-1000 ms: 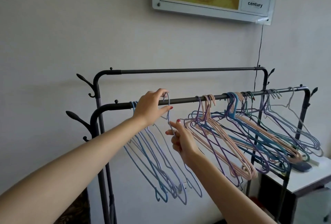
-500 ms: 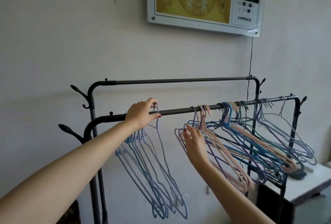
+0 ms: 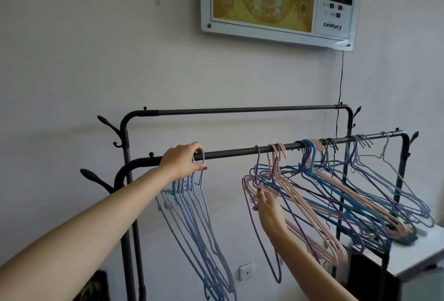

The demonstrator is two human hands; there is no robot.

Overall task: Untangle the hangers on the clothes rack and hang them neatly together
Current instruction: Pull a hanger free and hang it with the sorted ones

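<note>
Here, step in hand: sorting, with one bunch tidied and the next hanger being picked out.
Left hand (image 3: 181, 159): curled over the front rail (image 3: 230, 152), fingers closed round the hook tops of the blue hanger bunch (image 3: 192, 207), which hangs close together at the rail's left end.
Right hand (image 3: 267, 207): raised into the tangled hangers (image 3: 336, 195), fingers pinching the shoulder of a pink or purple one; which of the two is hard to tell.
Tangle: pink, purple, blue and teal hangers crossed and slanting along the right half of the rail, well apart from the tidy bunch.
Next move: probably lifting one hook clear of its neighbours, then sliding it left to join the blue bunch.
</note>
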